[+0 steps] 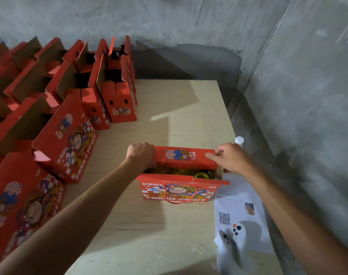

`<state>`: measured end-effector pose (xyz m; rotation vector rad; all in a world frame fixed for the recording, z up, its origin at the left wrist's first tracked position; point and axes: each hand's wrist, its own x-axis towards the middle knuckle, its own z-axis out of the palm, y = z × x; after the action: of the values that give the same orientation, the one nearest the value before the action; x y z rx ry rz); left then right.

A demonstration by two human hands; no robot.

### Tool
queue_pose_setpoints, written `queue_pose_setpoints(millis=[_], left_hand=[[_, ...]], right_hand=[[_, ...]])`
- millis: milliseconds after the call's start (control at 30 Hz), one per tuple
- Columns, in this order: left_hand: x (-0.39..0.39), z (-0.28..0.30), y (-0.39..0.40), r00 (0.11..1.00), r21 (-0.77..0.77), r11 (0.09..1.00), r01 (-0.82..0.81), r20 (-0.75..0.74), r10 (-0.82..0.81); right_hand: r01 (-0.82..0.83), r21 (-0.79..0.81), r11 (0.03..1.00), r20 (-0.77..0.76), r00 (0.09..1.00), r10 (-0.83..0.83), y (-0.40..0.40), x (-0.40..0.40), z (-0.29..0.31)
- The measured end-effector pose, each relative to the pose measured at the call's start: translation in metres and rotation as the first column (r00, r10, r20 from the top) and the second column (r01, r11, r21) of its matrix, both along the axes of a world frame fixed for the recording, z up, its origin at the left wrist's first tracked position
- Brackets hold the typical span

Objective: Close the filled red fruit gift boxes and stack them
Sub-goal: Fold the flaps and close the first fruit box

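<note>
A red fruit gift box (179, 192) with a red cord handle stands on the pale wooden table (149, 225), its top partly open and yellow filling showing inside. My left hand (142, 155) grips the left end of its red lid flap (185, 157). My right hand (230, 157) pinches the flap's right end. The flap is folded over the opening. Two closed red boxes (68, 139) lie flat at the left, one nearer (22, 205) at the frame's edge.
Several open red boxes (117, 92) stand in rows at the back left. A printed sheet with a QR code (238, 211) and a white controller (234, 237) lie at the table's right. A white bottle cap (239, 140) shows behind my right hand. Concrete walls enclose the corner.
</note>
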<state>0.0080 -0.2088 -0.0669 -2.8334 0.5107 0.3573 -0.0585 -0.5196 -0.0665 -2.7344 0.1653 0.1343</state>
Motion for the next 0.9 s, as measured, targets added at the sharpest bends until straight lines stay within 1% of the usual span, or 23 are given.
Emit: queue_pose_setpoints(millis=[33,67,100,133,167,233,300,333,367,400,433,500,567,633,700,800,900], left_hand=[[-0.002,0.004,-0.007,0.999,0.090,0.996,0.018,0.031,-0.021],[-0.003,0.007,-0.014,0.998,0.155,0.987,0.037,0.053,-0.046],[-0.004,0.009,-0.021,0.996,0.189,0.981,0.043,0.065,-0.056],[-0.004,0.010,-0.026,0.997,0.190,0.981,0.038,0.064,-0.051],[-0.003,0.010,-0.029,0.998,0.160,0.987,0.029,0.047,-0.037],[0.000,0.008,-0.029,1.000,0.034,0.999,0.009,-0.006,-0.009],[0.001,0.009,-0.021,0.994,-0.181,0.983,-0.044,-0.107,0.025],[-0.001,0.006,-0.015,0.980,-0.328,0.940,-0.097,-0.194,0.034],[-0.004,0.001,-0.008,0.963,-0.478,0.866,-0.150,-0.268,0.019],[-0.009,-0.003,0.000,0.955,-0.602,0.780,-0.168,-0.295,-0.022],[-0.014,-0.009,0.009,0.955,-0.696,0.700,-0.159,-0.287,-0.068],[-0.023,-0.019,0.030,0.945,-0.826,0.539,-0.161,-0.287,-0.156],[-0.033,-0.027,0.052,0.914,-0.876,0.421,-0.236,-0.347,-0.209],[-0.045,-0.035,0.067,0.891,-0.886,0.351,-0.305,-0.395,-0.224],[-0.055,-0.040,0.072,0.881,-0.895,0.294,-0.335,-0.409,-0.238],[-0.063,-0.040,0.072,0.877,-0.893,0.285,-0.348,-0.417,-0.238],[-0.062,-0.040,0.071,0.861,-0.876,0.267,-0.401,-0.460,-0.217]], right_hand=[[0.011,0.158,0.987,0.000,1.000,-0.012,0.005,-0.004,-0.001],[0.016,0.279,0.960,-0.018,1.000,-0.012,0.011,-0.008,-0.003],[0.009,0.340,0.941,-0.036,0.999,0.004,0.016,-0.013,-0.008],[-0.015,0.348,0.937,-0.039,0.999,0.030,0.018,-0.018,-0.013],[-0.038,0.335,0.942,-0.038,0.998,0.053,0.019,-0.021,-0.019],[-0.043,0.349,0.936,-0.040,0.997,0.061,0.016,-0.027,-0.028],[-0.044,0.392,0.919,-0.002,0.999,0.049,0.013,-0.034,-0.034],[-0.070,0.405,0.912,0.053,0.997,0.053,0.012,-0.038,-0.037],[-0.105,0.410,0.906,0.121,0.991,0.060,0.011,-0.043,-0.041],[-0.134,0.417,0.899,0.179,0.982,0.064,0.010,-0.049,-0.045],[-0.151,0.427,0.892,0.221,0.974,0.059,0.009,-0.056,-0.047],[-0.183,0.433,0.882,0.280,0.958,0.061,0.004,-0.068,-0.050],[-0.237,0.413,0.879,0.307,0.945,0.110,-0.003,-0.078,-0.052],[-0.276,0.388,0.880,0.285,0.943,0.170,-0.008,-0.084,-0.055],[-0.284,0.350,0.893,0.258,0.945,0.200,-0.010,-0.086,-0.056],[-0.295,0.308,0.904,0.255,0.941,0.221,-0.011,-0.089,-0.058],[-0.298,0.345,0.890,0.257,0.942,0.216,-0.006,-0.095,-0.062]])
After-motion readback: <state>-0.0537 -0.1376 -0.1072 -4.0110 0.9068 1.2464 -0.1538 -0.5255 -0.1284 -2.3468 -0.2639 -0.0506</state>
